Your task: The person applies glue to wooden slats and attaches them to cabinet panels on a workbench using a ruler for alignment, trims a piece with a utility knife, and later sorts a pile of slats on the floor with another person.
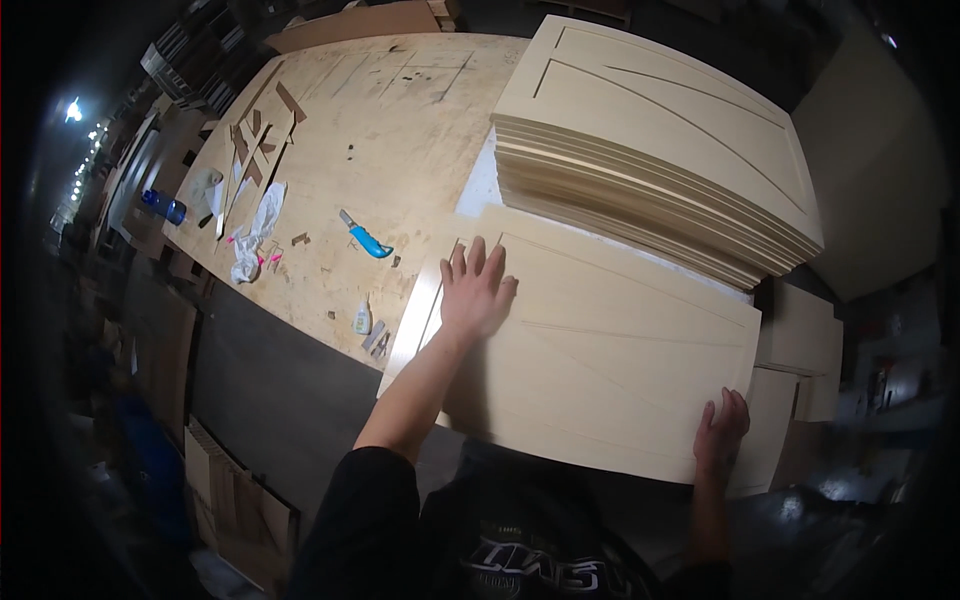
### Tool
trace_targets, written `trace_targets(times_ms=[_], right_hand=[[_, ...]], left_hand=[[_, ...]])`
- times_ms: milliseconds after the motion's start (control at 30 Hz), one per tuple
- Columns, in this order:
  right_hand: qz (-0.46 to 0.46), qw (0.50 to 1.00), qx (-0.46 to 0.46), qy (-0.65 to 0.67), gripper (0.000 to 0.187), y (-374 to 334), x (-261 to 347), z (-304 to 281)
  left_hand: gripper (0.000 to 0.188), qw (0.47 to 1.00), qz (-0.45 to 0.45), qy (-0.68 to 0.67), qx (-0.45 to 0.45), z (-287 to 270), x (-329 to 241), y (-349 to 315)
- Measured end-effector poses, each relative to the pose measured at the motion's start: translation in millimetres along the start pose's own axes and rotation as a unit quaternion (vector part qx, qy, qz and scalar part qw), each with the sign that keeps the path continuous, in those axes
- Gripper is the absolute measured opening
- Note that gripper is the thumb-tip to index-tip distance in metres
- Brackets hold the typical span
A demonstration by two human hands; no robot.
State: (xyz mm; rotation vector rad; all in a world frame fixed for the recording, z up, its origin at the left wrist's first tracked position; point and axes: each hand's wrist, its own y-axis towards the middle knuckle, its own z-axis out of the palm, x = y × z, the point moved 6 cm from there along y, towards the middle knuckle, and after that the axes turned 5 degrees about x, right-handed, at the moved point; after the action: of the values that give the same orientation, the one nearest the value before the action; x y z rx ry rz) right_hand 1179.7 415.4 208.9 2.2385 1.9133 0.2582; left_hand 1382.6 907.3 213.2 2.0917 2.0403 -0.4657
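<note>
A pale, flat door-like panel [610, 350] with grooved border and slanting lines lies in front of me on the worktable. My left hand [477, 298] rests on its left part, fingers spread and holding nothing. At the panel's right edge is my right hand [722, 430], thumb over the top face and fingers bent along the edge. Just beyond stands a tall stack of similar panels [650, 130], the top one bearing the same kind of grooves.
On the wooden worktable [390, 150] lie a blue-handled utility knife [370, 242], a small white glue bottle [362, 318], crumpled white plastic [256, 240] and several thin wood strips [246, 150]. A blue bottle [163, 207] is near the left edge. More boards [795, 330] stand at the right.
</note>
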Motion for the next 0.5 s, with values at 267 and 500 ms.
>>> trace_targets(times_ms=[267,500], right_hand=[[0.077,0.995,0.003,0.063,0.060,-43,-45,9],[0.176,0.880,0.152,0.415,0.080,-88,-87,22]], left_hand=[[0.086,0.997,-0.032,-0.064,0.005,11,74,-41],[0.084,0.985,-0.082,-0.139,0.054,14,88,-54]])
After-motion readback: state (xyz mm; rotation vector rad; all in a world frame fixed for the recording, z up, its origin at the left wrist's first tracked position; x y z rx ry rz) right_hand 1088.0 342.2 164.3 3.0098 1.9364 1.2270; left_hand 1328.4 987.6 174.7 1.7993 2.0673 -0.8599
